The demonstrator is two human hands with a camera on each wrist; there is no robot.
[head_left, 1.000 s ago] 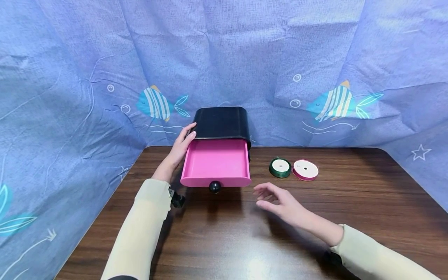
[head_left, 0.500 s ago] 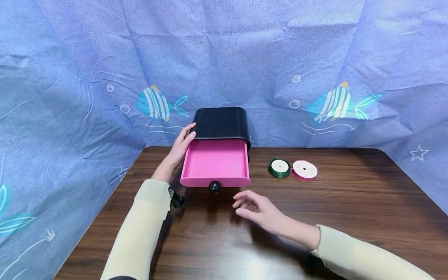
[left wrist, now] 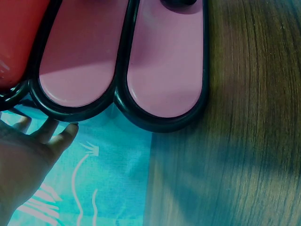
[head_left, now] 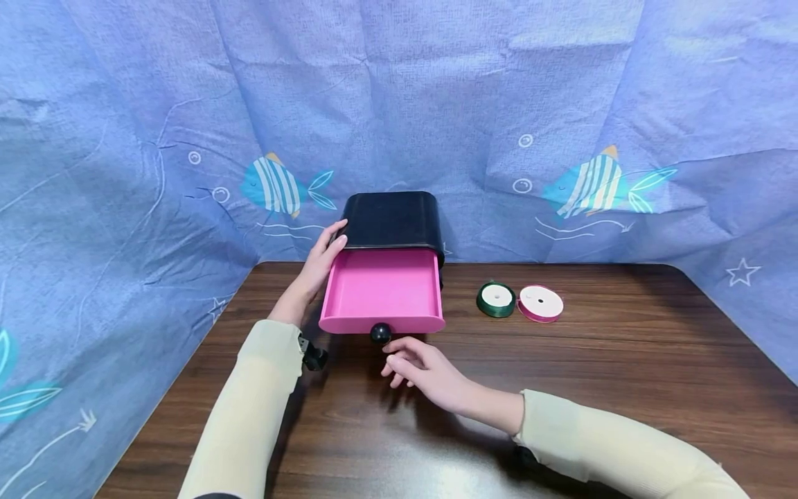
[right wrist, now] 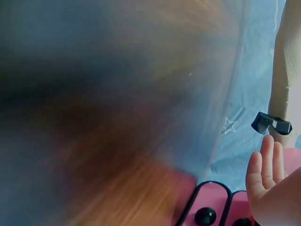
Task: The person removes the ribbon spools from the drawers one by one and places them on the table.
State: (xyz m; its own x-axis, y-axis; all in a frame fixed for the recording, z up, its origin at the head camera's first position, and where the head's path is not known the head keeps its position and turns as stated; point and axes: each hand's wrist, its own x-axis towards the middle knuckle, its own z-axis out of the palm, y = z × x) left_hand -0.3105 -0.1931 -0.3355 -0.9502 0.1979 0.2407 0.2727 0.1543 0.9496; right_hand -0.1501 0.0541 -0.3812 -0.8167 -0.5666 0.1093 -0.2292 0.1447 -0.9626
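Note:
A small black drawer cabinet (head_left: 393,220) stands at the back of the table, its top pink drawer (head_left: 349,324) pulled well out with nothing inside. My left hand (head_left: 319,265) rests against the cabinet's left side; in the left wrist view its fingers touch the black frame beside the lower drawer fronts (left wrist: 164,70). Just below and right of the round black knob (head_left: 381,333) is my right hand (head_left: 430,374), holding nothing. Its fingers are loosely bent, the index fingertip right at the knob. The right wrist view shows several straight fingers (right wrist: 267,162) of that hand.
Right of the cabinet, a green ribbon spool (head_left: 496,299) and a pink ribbon spool (head_left: 540,303) lie side by side on the brown wooden table (head_left: 623,360). A blue cloth (head_left: 474,104) with fish prints hangs close behind the table.
My right hand has moved left across the table, from right of the drawer to just under its knob. The left hand, drawer and spools have stayed in place.

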